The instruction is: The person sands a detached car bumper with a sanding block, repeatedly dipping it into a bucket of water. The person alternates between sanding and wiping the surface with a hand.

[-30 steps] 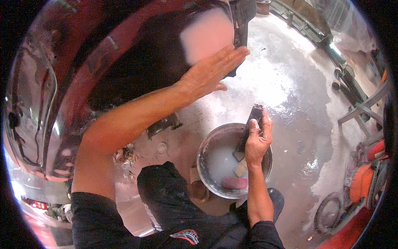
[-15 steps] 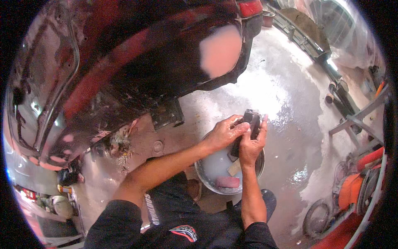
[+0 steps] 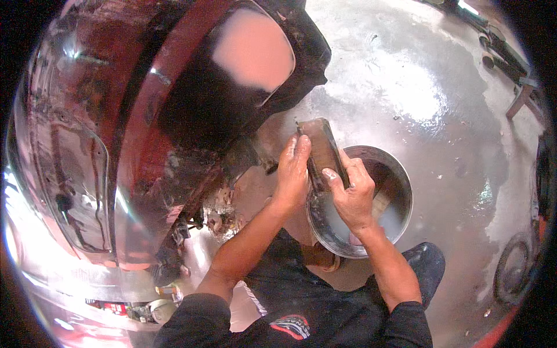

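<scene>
My two hands hold a long dark sanding block (image 3: 319, 145) above the left part of a round bucket (image 3: 409, 194). It looks wrapped in brownish abrasive paper, and its broad face is turned up. My left hand (image 3: 294, 174) grips the block's left edge, thumb along the side. On the lower right, my right hand (image 3: 354, 194) clasps it, thumb on the face and fingers around the far edge. Both hands look wet. Cloudy water fills the bucket, with a tan block (image 3: 380, 204) in it and a pink piece (image 3: 355, 239) partly behind my right wrist.
On the left stands a dark red and black car body (image 3: 191, 110) with a smooth pink patch (image 3: 255, 49). The concrete floor (image 3: 441, 168) is wet and shiny. Metal stand legs (image 3: 524, 95) and a coiled dark hose or ring (image 3: 513, 269) lie at the right.
The block has turned so its broad face shows, and both hands have shifted toward the bucket's left side. The whole view has swung, moving the car body leftward and the bucket rightward.
</scene>
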Motion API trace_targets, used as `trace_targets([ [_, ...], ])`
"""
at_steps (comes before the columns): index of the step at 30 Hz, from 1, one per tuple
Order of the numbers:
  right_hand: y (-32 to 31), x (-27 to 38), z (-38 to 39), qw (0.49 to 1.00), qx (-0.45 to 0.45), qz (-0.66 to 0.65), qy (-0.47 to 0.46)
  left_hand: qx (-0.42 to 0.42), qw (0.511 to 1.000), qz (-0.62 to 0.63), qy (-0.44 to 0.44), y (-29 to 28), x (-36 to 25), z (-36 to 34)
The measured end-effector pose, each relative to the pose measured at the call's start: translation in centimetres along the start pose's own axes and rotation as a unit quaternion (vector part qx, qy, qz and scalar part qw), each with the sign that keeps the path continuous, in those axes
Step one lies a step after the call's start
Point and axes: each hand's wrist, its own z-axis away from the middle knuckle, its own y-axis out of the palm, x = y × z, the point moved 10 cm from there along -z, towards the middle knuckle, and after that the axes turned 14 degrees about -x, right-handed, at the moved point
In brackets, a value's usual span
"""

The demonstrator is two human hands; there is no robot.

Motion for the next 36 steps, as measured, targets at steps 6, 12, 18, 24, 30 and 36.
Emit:
trace_targets([
  [6, 1.0, 2.8, 0.6, 0.987, -0.014, -0.016, -0.158, -0.057, 0.986, -0.082, 0.136, 0.3, -3.9, 2.0],
  [12, 1.8, 3.4, 0.5, 0.968, 0.157, -0.060, -0.186, -0.090, 0.870, -0.350, 0.337, -1.8, -9.0, 1.9],
  [18, -1.0, -2.9, -3.5, 0.994, 0.079, -0.072, -0.032, -0.094, 0.834, -0.357, 0.409, -1.4, -12.5, 1.1],
  [24, 1.1, -0.8, -1.2, 0.969, 0.123, -0.180, 0.115, 0.035, 0.937, -0.241, 0.251, 3.3, -6.4, 0.5],
  [30, 0.6, -5.9, 0.3, 0.934, 0.076, -0.253, 0.241, 0.097, 0.772, -0.435, 0.454, 6.0, -9.6, 1.9],
  [36, -0.1, -7.3, -0.2, 0.923, 0.069, -0.267, 0.268, -0.042, 0.257, -0.597, 0.759, 8.3, -21.3, -2.0],
])
